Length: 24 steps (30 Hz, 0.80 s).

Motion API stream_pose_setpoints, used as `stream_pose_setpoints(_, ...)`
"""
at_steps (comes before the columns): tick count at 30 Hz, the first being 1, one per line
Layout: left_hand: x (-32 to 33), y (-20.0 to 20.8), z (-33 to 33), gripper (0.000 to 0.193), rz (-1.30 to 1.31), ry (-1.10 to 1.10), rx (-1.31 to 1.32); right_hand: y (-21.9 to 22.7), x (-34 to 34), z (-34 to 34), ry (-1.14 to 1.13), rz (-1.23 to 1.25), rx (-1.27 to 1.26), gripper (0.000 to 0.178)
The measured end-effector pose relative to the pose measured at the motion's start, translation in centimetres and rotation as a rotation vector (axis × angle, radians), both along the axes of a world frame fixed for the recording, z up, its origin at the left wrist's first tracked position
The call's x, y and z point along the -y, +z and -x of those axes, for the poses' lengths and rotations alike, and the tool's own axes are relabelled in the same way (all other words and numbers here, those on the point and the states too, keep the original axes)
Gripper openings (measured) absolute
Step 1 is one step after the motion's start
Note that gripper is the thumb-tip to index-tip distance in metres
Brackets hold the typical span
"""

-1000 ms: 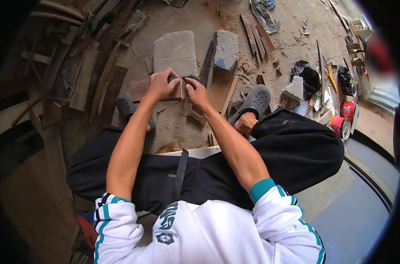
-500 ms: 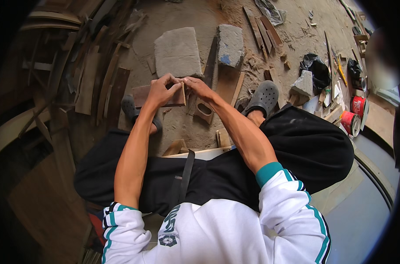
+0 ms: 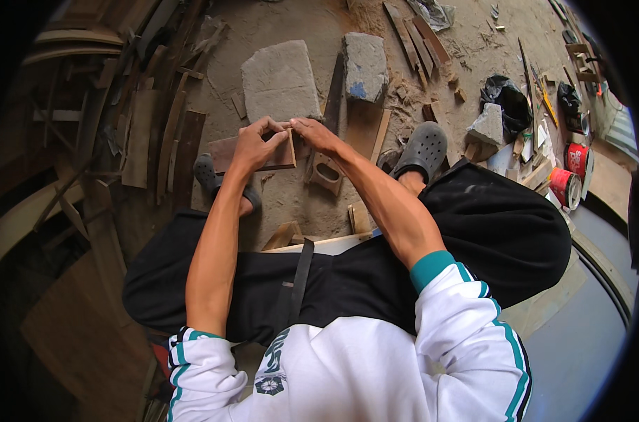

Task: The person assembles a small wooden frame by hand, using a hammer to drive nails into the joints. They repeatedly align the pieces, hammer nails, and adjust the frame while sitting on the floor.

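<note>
A reddish-brown wooden board (image 3: 280,160) with a pale end edge lies in front of me, between my feet. My left hand (image 3: 255,145) is closed at the board, thumb and forefinger pinched at its far right corner. At the same corner my right hand (image 3: 315,135) has its fingers pressed together, almost touching the left fingertips. What is between the right fingertips is too small to make out. Just nearer than the right hand stands a brown wooden block with an oval hole (image 3: 326,174). Beyond both hands lies a pale stone slab (image 3: 280,79).
A grey block with a blue patch (image 3: 365,67) rests on a board at the back. Stacked wood scraps (image 3: 140,141) crowd the left. At right are a black plastic bag (image 3: 508,105), red cans (image 3: 565,188) and a yellow-handled tool (image 3: 547,105). Grey clogs (image 3: 422,149) are on my feet.
The view has shifted slightly. Both hands keep nearly the same pinch at the board's corner, with only a small shift of the fingers.
</note>
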<state>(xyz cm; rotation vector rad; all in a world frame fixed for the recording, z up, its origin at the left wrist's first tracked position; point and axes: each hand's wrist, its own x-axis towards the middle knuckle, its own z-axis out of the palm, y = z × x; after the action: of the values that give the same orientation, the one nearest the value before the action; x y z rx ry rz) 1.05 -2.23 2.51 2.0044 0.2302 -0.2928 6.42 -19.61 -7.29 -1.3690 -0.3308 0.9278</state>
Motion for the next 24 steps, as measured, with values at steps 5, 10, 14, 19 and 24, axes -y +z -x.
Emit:
stream_pose_setpoints(5,0.6,1.3,-0.3,0.013,-0.071,-0.03,0.009,-1.6,-0.3,0.0,-0.026,-0.022,0.026,0.049)
stream_pose_setpoints(10,0.5,1.3,-0.1,0.013,-0.047,-0.02,0.009,-2.1,-0.8,0.2,-0.044,-0.041,0.12,0.045)
stream_pose_setpoints(14,0.7,1.1,-0.1,0.013,-0.047,-0.011,0.017,-2.1,-0.9,0.0,-0.003,-0.01,0.099,0.046)
stream_pose_setpoints(19,0.8,1.1,-0.3,0.012,-0.065,-0.01,-0.02,-1.3,-0.7,-0.6,0.049,0.024,0.109,0.045)
stream_pose_setpoints(24,0.7,0.7,-0.5,0.011,-0.025,-0.01,-0.085,-2.9,-0.8,-0.9,0.047,-0.01,0.313,0.043)
